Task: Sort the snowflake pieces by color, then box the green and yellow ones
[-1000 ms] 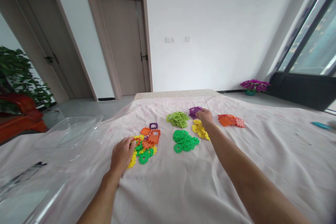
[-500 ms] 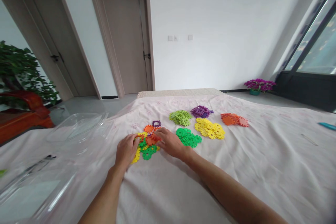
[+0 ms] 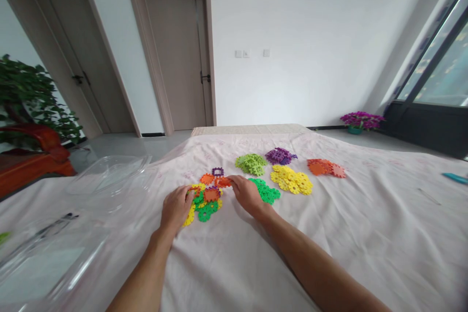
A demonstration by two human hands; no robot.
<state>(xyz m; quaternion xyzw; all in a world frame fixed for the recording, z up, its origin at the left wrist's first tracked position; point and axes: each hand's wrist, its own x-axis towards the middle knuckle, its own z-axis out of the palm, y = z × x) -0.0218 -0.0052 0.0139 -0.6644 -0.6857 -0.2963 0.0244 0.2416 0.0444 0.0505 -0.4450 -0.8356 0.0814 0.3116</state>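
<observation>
A mixed heap of plastic interlocking pieces, with green flower-shaped pieces, yellow ones and orange square ones, lies on the cloth between my hands. My right hand pinches an orange square piece at the heap's far right side. At the left edge, my left hand has its fingers curled against the heap beside an orange piece; what they hold, if anything, is hidden. Another orange square rests on top of the heap. Just beyond it are an orange piece and a purple square frame.
Sorted piles lie to the right: light green, purple, yellow, green and orange. Clear plastic containers stand at left. A blue object lies at far right on the wrinkled tablecloth.
My right hand has shifted slightly right and away from the heap's top, with an orange piece at its fingertips. The orange square on top is now uncovered. My left hand has barely moved.
</observation>
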